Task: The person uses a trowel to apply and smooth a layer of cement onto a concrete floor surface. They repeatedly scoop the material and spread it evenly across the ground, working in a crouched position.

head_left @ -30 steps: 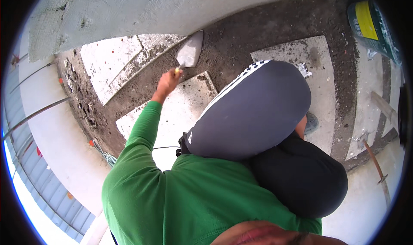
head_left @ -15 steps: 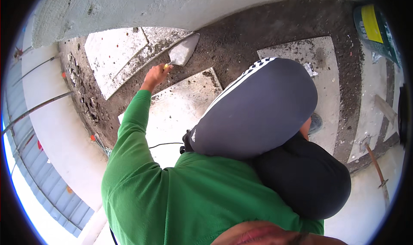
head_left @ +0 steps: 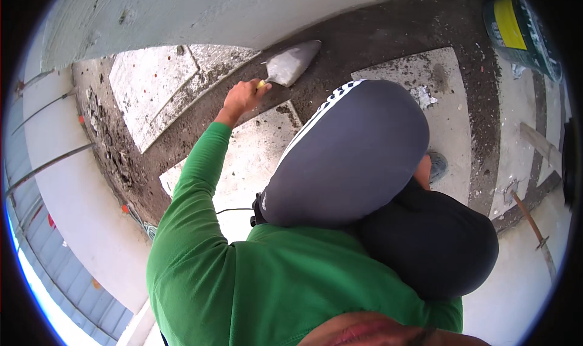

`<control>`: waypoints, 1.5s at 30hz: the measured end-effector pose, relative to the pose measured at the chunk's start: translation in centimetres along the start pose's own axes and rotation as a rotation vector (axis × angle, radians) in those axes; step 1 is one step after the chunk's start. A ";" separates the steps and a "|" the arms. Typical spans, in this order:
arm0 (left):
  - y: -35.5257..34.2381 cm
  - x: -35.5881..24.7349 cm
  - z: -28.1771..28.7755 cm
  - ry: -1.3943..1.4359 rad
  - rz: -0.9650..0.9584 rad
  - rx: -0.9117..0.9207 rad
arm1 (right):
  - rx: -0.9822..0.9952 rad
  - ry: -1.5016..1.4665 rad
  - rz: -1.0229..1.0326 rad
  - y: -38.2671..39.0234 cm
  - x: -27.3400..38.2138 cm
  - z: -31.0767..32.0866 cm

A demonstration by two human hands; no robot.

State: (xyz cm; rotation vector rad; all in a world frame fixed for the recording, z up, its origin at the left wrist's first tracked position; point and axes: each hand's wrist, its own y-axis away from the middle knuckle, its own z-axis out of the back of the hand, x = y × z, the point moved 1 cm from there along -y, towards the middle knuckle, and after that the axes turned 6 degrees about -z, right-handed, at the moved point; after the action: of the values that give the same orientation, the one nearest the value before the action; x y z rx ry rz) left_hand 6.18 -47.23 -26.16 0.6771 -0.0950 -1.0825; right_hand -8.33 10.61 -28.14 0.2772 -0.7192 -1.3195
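Observation:
My left hand (head_left: 244, 97) is wrapped round the yellow handle of a pointed masonry trowel (head_left: 293, 63). The trowel's wide grey blade lies low over the dark dirt (head_left: 331, 51), its tip aimed right and toward the grey wall (head_left: 182, 21). Just nearer than the hand is a pale, dirt-speckled slab (head_left: 258, 142). Beyond it, to the left, larger white slabs (head_left: 155, 78) lean or lie along the wall's foot, with dirt crumbs along their edges. My right hand is out of sight behind my bent legs and body.
Another flat slab (head_left: 452, 121) lies right of my knee, with crumpled foil (head_left: 423, 95) on it and my shoe (head_left: 437, 167) beside it. A dark green bucket with a yellow label (head_left: 510, 24) stands at the far right. A rusty rod (head_left: 528, 218) is nearer on that side.
My left hand and the trowel have moved to the right along the dirt strip, and the blade now points more to the right. The whole view has shifted slightly.

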 end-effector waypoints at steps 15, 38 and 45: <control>-9.3 -12.3 1.0 -0.164 -0.241 0.041 | -0.173 -0.264 -0.002 1.1 0.2 0.3; -11.1 -16.5 1.8 0.144 -0.266 0.059 | -0.163 -0.301 -0.042 1.5 -0.9 0.0; -10.9 -17.3 1.2 0.193 -0.332 0.035 | -0.155 -0.326 -0.022 1.4 -0.8 0.3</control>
State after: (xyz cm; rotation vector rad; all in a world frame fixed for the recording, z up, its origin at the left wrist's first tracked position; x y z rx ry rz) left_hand -11.24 -36.41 -26.97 0.8452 0.1709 -1.3287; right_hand -7.47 11.81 -27.39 -0.0578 -0.8822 -1.4503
